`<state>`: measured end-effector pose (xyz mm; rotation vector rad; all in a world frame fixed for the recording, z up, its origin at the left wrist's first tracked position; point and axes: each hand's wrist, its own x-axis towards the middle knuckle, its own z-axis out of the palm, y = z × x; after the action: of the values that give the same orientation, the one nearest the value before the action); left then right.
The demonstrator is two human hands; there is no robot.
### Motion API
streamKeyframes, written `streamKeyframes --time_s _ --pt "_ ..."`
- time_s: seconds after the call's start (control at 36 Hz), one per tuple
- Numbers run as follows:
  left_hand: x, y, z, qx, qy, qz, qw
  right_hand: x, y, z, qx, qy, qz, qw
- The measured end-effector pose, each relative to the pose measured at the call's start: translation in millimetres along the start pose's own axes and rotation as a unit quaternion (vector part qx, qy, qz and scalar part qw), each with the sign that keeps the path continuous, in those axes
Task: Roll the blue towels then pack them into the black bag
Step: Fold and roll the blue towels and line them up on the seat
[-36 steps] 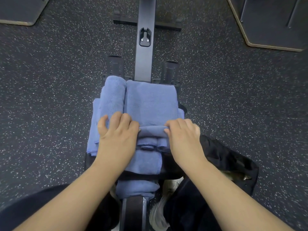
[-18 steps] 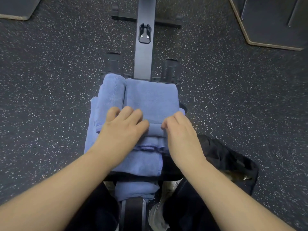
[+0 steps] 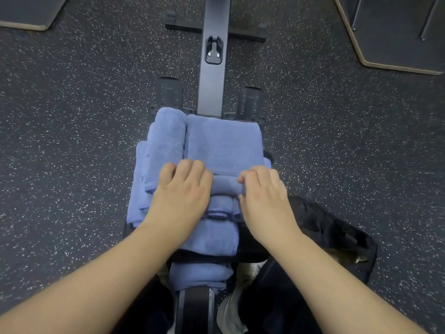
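Note:
Several blue towels lie stacked on a black bench seat in the middle of the head view. The top towel (image 3: 222,143) is flat at its far end and rolled up at its near end. My left hand (image 3: 181,189) and my right hand (image 3: 263,191) both curl their fingers over that roll (image 3: 226,183), side by side. A finished rolled towel (image 3: 167,136) lies along the left of the stack. Another blue towel (image 3: 199,276) hangs lower, near my legs. The black bag (image 3: 332,235) sits on the floor to the right of my right forearm.
A black machine rail (image 3: 213,75) runs away from the seat, with two black footrests (image 3: 250,100) beside it. Dark speckled rubber floor (image 3: 72,141) surrounds everything. Platform corners sit at the top left (image 3: 26,13) and top right (image 3: 395,32). My grey shoe (image 3: 228,309) shows below.
Both hands have crept forward over the towel, and the roll under the fingers has moved a little farther away from me. The view shifted slightly.

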<state>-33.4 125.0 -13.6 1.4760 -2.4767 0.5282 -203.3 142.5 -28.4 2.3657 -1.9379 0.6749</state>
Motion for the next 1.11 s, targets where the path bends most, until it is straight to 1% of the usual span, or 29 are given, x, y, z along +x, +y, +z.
streamKeyframes --time_s 0.11,0.36,0.42,0.53,0.58,0.67,0.78,0.83,0.94,1.03,1.11 --pt "1 3 1 0.022 -0.007 -0.024 0.999 2 1 -2 -0.004 0.001 -0.005 1.000" --pt "3 4 6 0.016 -0.014 -0.051 0.998 13 6 -2 -0.013 -0.004 0.018 1.000" --pt "4 3 6 0.015 -0.019 -0.050 0.998 17 7 -4 -0.014 0.002 0.027 1.000" --pt "7 1 2 0.004 -0.021 -0.049 0.999 21 6 -5 0.017 -0.013 0.059 0.998" --pt "8 1 -1 0.000 -0.021 -0.053 0.998 21 3 -8 0.006 0.011 0.055 0.998" --pt "10 1 -2 -0.010 -0.017 -0.058 0.998 20 0 -10 0.028 0.040 0.032 0.998" --pt "14 0 -1 -0.020 -0.012 -0.065 0.998 19 -5 -7 0.061 0.050 0.015 0.997" --pt "16 -1 0 -0.022 -0.009 -0.069 0.997 19 -6 -7 0.051 0.045 0.025 0.997" --pt "18 -3 2 -0.033 -0.008 -0.071 0.997 20 -4 -6 0.028 0.009 0.028 0.999" --pt "18 -3 2 -0.038 -0.009 -0.076 0.996 25 0 -5 0.027 0.010 0.035 0.999" --pt "18 -5 0 -0.073 -0.001 -0.089 0.993 33 5 -8 0.038 0.001 0.034 0.999"
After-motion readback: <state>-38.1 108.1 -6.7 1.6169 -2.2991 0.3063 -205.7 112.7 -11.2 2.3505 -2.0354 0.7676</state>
